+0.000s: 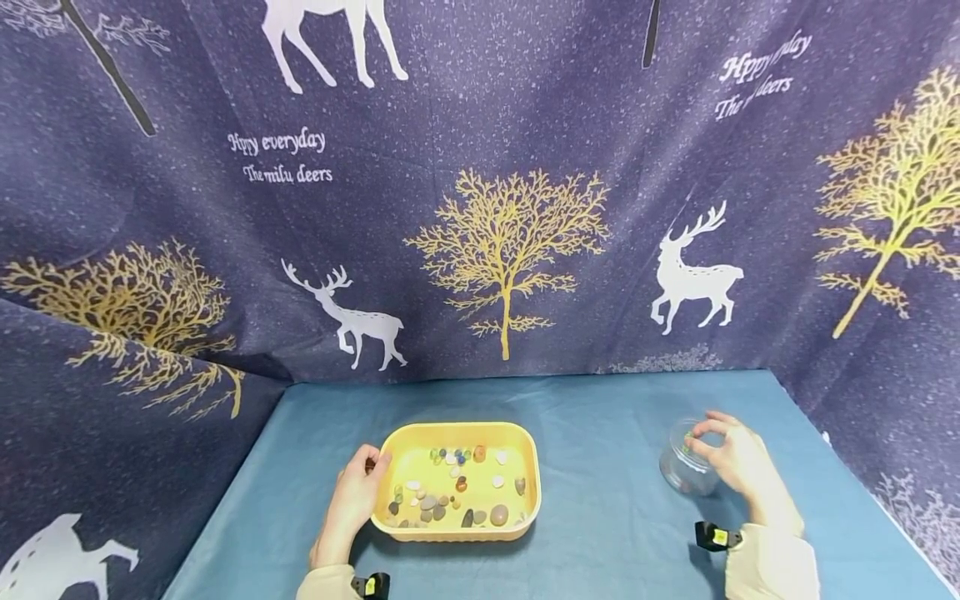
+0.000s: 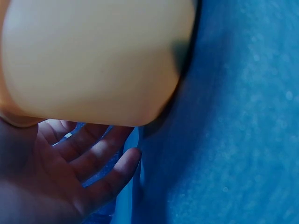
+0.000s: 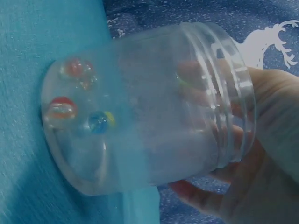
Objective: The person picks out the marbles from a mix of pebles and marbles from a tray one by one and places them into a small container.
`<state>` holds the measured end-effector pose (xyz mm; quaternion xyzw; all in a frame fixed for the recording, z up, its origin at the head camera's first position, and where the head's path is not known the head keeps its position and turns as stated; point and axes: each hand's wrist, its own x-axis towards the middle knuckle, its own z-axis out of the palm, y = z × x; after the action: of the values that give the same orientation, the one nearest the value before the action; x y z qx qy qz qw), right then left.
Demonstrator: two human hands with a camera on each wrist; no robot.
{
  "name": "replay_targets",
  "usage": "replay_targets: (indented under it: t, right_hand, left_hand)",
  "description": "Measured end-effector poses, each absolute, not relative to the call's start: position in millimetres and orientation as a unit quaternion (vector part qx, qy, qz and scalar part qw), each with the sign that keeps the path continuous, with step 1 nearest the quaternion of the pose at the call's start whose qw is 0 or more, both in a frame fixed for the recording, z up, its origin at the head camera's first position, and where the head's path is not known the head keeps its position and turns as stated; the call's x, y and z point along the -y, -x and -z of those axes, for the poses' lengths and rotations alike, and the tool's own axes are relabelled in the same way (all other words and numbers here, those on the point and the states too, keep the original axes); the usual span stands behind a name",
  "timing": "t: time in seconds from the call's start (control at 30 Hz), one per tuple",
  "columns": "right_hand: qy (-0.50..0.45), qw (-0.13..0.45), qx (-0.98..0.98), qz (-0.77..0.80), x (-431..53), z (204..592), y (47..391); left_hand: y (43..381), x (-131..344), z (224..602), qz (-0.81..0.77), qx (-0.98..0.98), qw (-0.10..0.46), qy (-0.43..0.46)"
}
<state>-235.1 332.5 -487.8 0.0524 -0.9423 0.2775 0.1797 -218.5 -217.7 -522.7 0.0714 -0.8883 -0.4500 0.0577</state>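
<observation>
My left hand grips the left rim of a yellow plastic tray, its thumb over the edge and its fingers along the outer wall. Stones and glass marbles lie scattered in the tray. At the right stands a clear jar without a lid. Over its mouth, my right hand pinches a small green marble between thumb and fingertips. Through the jar wall in the right wrist view, that marble shows only as a blurred green streak. Several marbles, red-and-clear and blue-yellow among them, rest on the jar's bottom.
A blue cloth covers the table. Behind it and at the sides hangs a dark curtain printed with deer and trees. The table's right edge runs just beyond my right hand.
</observation>
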Motion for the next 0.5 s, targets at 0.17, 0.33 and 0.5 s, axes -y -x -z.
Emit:
replay_targets:
  t: [0.17,0.33,0.5]
  right_hand:
    - [-0.037,0.139,0.949,-0.281,-333.3,487.6,235.6]
    - [-0.027,0.123,0.950,-0.287,-334.6,486.8,234.6]
    - [-0.017,0.123,0.947,-0.295,-334.7,485.3,233.7]
  left_hand:
    - [216.7,217.0,522.9,0.451,0.887,0.061,-0.074]
    - [216.5,216.8,521.9,0.449,0.889,0.061,-0.074]
    - [217.2,216.2,520.2,0.449,0.889,0.058,-0.075]
